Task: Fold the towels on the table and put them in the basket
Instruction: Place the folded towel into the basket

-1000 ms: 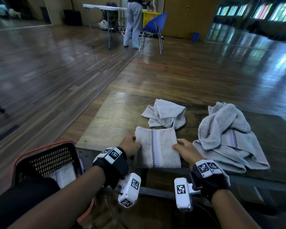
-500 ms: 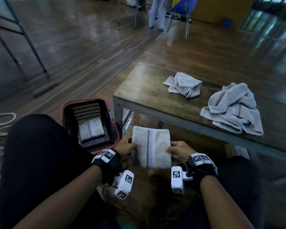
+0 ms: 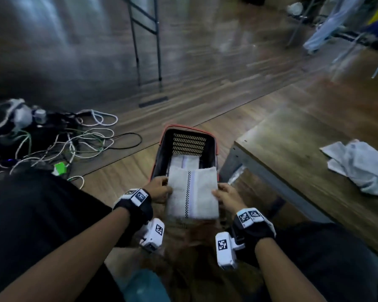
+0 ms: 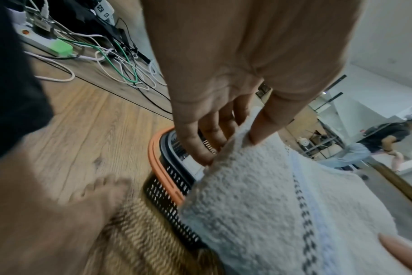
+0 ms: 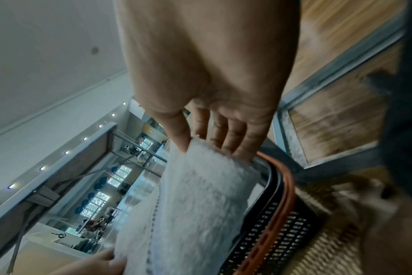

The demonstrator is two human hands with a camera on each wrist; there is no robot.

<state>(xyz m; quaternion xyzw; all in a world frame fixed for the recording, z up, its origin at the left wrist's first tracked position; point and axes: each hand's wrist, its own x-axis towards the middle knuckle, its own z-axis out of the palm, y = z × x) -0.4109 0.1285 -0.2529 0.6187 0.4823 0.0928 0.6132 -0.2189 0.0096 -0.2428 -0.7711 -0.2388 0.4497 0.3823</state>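
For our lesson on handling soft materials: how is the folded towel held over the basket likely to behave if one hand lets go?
The folded towel is thick terry gripped at both edges by the left hand and right hand, so it would probably droop and unfold. It looks light and not slippery. Dropped into the basket, it should land softly.

Dim head view: the floor (image 3: 205, 62) streaks with motion blur and pale window glare toward 12 o'clock, and straight lines bow at the edges. Both wrist views are brighter, with soft, smeared edges.
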